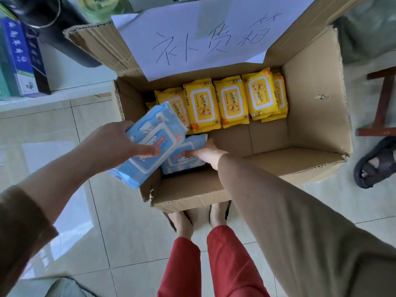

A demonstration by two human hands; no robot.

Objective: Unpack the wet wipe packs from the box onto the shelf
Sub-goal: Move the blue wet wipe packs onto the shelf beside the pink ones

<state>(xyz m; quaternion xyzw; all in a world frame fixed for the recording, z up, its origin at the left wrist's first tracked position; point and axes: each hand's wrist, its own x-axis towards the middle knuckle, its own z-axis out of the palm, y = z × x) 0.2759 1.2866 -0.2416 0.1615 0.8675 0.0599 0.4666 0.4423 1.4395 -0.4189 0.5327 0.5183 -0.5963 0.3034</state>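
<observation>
Down on the pale tiled floor [120, 221], seen from the head camera, an open brown cardboard box [317, 116] stands just ahead of the person's feet. A white paper sheet with handwritten characters [192, 37] lies over its far flap. Along the far wall of the box sits a row of yellow baby-wipe packs with white lids [231, 101], packed side by side and touching one another.

The left hand [111, 144] holds a light blue wet wipe pack with a white lid [150, 144] above the near left corner of the box, thumb laid across its top and fingers [128, 125] curled over its far edge. The pack is tilted and partly overhangs the box wall. The right hand [205, 153] reaches down inside the box and grasps a second light blue wet wipe pack [184, 159] that lies on the box bottom, partly hidden under the first one; its fingers close on the pack's right edge.

To the left, a white shelf ledge [55, 93] carries blue upright boxes [19, 58].

The soft, slick film wrapping likely gives a poor hold, so a one-handed grip near the edge could let a pack slide out on the way to the shelf. Lifting the lower pack may also knock the raised one, since they overlap.
</observation>
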